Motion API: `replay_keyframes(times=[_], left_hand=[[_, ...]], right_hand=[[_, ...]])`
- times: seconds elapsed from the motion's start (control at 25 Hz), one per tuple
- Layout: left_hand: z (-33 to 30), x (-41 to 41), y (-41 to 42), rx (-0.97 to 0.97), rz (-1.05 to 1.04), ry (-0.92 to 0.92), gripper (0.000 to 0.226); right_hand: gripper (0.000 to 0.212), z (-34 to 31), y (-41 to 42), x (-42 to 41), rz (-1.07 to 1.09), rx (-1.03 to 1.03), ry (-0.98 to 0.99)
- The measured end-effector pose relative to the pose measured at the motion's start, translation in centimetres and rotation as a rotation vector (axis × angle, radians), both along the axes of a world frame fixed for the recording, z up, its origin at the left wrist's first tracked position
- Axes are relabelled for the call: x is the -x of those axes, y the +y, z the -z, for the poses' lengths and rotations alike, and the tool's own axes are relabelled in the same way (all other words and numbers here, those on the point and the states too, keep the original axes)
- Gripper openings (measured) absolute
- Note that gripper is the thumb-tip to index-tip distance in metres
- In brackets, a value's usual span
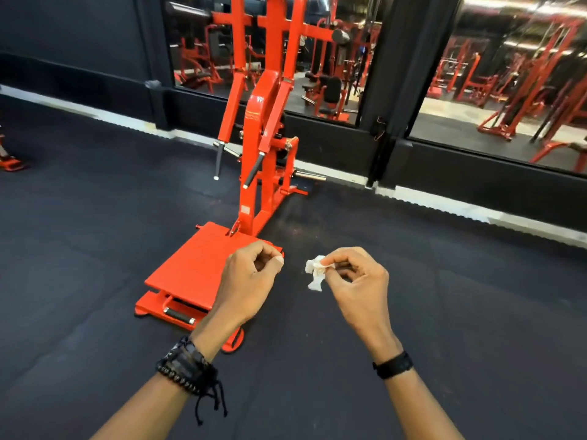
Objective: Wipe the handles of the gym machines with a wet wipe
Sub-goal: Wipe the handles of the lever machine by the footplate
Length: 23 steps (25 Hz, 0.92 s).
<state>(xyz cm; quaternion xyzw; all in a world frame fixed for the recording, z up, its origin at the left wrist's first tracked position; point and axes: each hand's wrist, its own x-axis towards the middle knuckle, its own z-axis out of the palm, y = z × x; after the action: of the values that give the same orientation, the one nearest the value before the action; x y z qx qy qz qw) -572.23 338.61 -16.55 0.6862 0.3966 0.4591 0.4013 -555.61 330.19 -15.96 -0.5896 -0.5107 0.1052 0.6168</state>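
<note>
Right fingers: your right hand (355, 281) pinches a small crumpled white wet wipe (315, 272) between thumb and curled fingertips; the wipe hangs off the thumb side, in the air above the floor.
Left fingers: your left hand (251, 277) is curled into a loose fist, thumb tip against the forefinger, with nothing visible in it.
Gap between hands: they are near each other but apart, and the wipe touches only the right one.
Wrists: a black band (393, 365) sits on your right wrist; black beaded and corded bracelets (187, 369) wrap your left.
Machine base: under your left hand lies the flat, square, red-painted metal footplate (197, 265) of the red steel gym machine (260, 122), with a short black-gripped bar (178, 315) at its near edge.
Machine handles: two slim dark grip handles (253, 171) with pale end caps hang down from the red arms, well apart from the wipe.
Floor: dark matte rubber flooring (95, 249), faintly speckled, with seams showing.
Room: a dark wall with large mirrors (508, 74) reflecting more red frames; a pale strip runs along the wall foot.
Writing: a small label on the machine's upright is too small to read.
</note>
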Motion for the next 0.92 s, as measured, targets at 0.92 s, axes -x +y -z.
replay_keyframes(times=[0.92], left_hand=[[6.7,-19.8,52.1,0.231,-0.269,0.011,0.016]], right_hand=[[0.02,2.1,56.0,-23.1,-0.27,0.098,0.061]])
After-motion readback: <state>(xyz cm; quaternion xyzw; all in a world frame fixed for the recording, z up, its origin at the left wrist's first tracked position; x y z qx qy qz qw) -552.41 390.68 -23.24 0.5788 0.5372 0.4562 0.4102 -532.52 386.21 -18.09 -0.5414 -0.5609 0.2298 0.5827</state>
